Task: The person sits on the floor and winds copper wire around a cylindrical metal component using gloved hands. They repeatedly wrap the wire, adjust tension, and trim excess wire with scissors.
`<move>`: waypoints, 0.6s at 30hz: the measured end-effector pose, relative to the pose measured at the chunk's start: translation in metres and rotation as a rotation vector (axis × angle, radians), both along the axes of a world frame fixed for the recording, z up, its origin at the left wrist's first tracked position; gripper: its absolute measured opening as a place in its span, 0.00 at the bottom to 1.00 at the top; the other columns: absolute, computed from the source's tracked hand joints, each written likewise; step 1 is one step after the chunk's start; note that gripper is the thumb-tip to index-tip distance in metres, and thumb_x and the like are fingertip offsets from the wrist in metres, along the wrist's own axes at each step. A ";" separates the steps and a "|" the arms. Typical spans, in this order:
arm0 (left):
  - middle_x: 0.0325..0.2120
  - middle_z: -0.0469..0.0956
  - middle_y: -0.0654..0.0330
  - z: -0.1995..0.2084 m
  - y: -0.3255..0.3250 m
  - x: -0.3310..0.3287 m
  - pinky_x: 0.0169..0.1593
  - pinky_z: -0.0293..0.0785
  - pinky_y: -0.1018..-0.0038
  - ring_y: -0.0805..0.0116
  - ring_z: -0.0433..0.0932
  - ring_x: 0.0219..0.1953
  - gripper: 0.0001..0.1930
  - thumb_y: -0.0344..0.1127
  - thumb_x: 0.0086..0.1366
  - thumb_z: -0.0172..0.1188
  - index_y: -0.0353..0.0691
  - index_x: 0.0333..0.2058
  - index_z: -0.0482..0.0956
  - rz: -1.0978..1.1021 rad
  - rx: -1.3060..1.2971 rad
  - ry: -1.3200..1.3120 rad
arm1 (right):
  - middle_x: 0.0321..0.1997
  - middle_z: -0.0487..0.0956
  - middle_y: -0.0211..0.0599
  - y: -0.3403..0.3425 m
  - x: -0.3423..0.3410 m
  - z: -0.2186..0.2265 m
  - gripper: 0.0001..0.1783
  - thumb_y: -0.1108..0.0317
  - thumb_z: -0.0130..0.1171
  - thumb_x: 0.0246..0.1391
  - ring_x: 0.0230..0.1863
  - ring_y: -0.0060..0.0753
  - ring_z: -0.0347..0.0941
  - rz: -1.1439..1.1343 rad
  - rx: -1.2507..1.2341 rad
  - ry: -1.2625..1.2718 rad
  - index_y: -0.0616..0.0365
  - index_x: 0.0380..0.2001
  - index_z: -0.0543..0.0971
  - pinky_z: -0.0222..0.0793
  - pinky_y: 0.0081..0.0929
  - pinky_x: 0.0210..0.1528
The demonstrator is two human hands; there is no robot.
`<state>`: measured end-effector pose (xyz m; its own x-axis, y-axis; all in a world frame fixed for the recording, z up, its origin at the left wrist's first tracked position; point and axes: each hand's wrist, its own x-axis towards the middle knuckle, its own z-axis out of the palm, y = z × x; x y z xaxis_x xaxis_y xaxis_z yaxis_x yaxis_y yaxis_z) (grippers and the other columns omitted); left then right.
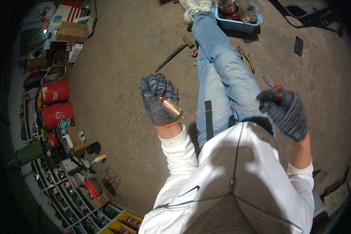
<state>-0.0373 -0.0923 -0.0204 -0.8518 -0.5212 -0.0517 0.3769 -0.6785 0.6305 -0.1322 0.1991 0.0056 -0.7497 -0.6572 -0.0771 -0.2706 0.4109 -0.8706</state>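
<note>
My left hand (156,87), in a grey knitted glove, is turned palm up. A shiny copper-coloured cylinder (171,107), like a small wire-wound coil, lies across its palm, held near the thumb side. Thin copper wire (218,109) stretches from the cylinder's lower end over my jeans toward my right hand (286,111). That hand, also gloved, has its fingers closed around orange-handled scissors (269,81), blades pointing up and left. The wire's end is hidden at the right fingers.
Beyond my left hand lies a hammer (172,56). Pliers (245,60) rest beside my outstretched legs, with a black phone (298,46) farther right. A blue basin (238,25) holding copper scrap stands by my shoes. Red drums (56,116) and loaded shelves line the left.
</note>
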 end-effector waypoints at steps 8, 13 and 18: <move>0.17 0.58 0.69 0.010 -0.008 0.012 0.22 0.56 0.79 0.77 0.58 0.18 0.16 0.41 0.65 0.48 0.46 0.19 0.59 -0.026 -0.112 0.250 | 0.37 0.79 0.31 -0.004 -0.027 0.033 0.19 0.59 0.51 0.53 0.20 0.14 0.65 -0.325 -0.258 -0.078 0.59 0.44 0.75 0.59 0.12 0.17; 0.19 0.61 0.67 0.015 0.001 0.016 0.24 0.58 0.77 0.75 0.60 0.20 0.13 0.39 0.65 0.47 0.44 0.22 0.63 -0.012 -0.221 0.265 | 0.33 0.79 0.39 -0.075 0.022 0.011 0.18 0.65 0.58 0.48 0.32 0.29 0.76 0.397 -0.349 0.279 0.61 0.42 0.75 0.71 0.23 0.36; 0.20 0.62 0.67 0.018 0.002 0.021 0.24 0.59 0.77 0.74 0.61 0.20 0.11 0.39 0.64 0.47 0.44 0.23 0.63 -0.036 -0.248 0.235 | 0.27 0.74 0.41 -0.097 0.041 -0.016 0.06 0.69 0.52 0.45 0.27 0.41 0.73 0.484 -0.443 0.401 0.58 0.28 0.75 0.69 0.36 0.27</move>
<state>-0.0165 -0.0903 -0.0029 -0.8434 -0.4631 0.2726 0.5102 -0.5309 0.6766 -0.0917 0.1019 -0.0100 -0.2855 -0.8257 0.4866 -0.6609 -0.1981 -0.7239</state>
